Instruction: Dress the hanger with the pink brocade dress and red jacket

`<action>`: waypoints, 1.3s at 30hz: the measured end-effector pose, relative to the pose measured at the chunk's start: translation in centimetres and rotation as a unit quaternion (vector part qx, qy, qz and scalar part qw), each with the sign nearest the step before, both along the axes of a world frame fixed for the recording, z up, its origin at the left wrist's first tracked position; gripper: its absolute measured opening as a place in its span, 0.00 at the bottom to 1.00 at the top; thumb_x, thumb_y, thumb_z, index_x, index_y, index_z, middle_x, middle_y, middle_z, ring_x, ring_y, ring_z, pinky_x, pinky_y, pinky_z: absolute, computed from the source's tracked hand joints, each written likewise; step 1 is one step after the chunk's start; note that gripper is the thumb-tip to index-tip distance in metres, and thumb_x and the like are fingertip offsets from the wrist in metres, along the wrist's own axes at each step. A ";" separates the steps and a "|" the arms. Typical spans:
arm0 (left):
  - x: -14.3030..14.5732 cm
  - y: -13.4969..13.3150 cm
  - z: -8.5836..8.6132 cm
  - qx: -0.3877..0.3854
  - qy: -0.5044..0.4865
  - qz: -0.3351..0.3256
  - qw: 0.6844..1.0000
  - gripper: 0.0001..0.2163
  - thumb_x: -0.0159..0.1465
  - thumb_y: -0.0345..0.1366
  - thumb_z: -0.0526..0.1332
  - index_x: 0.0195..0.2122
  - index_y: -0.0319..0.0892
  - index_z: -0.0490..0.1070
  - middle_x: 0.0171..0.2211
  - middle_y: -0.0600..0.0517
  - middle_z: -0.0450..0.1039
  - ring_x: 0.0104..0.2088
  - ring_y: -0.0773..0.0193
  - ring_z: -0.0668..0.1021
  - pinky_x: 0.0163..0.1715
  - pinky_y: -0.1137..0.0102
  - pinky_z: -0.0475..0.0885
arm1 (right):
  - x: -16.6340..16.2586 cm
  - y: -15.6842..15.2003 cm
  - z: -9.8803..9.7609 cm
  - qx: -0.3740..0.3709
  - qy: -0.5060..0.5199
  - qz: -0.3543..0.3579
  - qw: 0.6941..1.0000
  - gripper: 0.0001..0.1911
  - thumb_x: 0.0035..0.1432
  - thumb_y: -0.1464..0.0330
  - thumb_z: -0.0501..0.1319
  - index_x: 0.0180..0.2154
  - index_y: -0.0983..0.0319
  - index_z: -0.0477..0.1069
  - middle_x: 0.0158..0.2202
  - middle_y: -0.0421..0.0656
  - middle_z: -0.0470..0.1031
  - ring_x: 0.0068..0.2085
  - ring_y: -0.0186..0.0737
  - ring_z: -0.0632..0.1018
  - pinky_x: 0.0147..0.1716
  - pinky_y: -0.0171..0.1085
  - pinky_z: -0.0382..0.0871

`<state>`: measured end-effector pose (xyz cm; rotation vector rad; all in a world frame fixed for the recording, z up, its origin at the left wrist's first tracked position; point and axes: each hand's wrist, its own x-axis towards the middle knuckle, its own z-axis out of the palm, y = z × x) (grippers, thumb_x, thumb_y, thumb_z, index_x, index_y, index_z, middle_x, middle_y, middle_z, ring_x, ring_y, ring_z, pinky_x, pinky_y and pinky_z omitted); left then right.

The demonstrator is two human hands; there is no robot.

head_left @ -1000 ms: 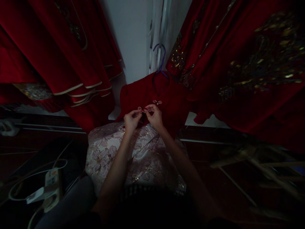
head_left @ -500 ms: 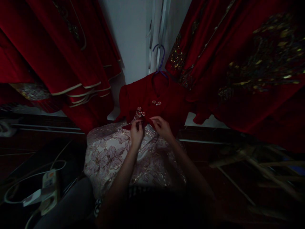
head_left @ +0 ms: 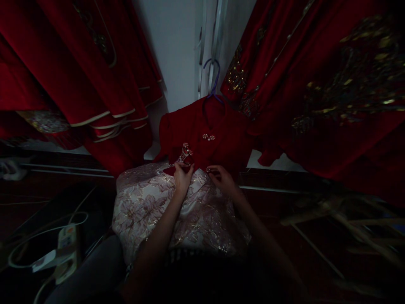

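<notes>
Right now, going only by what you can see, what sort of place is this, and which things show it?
Probably a clothing workroom or costume store: pale-edged red clothes on the left, a sequined red garment on the right, and a red top with a purple hanger in its collar.

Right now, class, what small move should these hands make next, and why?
Perhaps ease the right hand toward the left hand: both are at the lower part of the red garment, below its beaded ornaments, but a gap separates them.
</notes>
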<state>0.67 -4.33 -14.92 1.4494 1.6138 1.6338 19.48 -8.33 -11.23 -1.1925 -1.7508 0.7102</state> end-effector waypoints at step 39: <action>3.0 -2.4 -2.3 0.073 -0.088 0.025 0.993 0.10 0.58 0.36 0.63 0.38 0.42 0.62 0.26 0.57 0.64 0.25 0.70 0.69 0.27 0.75 0.64 | -1.4 0.0 1.4 -0.027 0.148 -0.148 0.978 0.13 0.53 0.60 0.62 0.39 0.59 0.65 0.37 0.43 0.73 0.26 0.32 0.72 0.25 0.33 0.67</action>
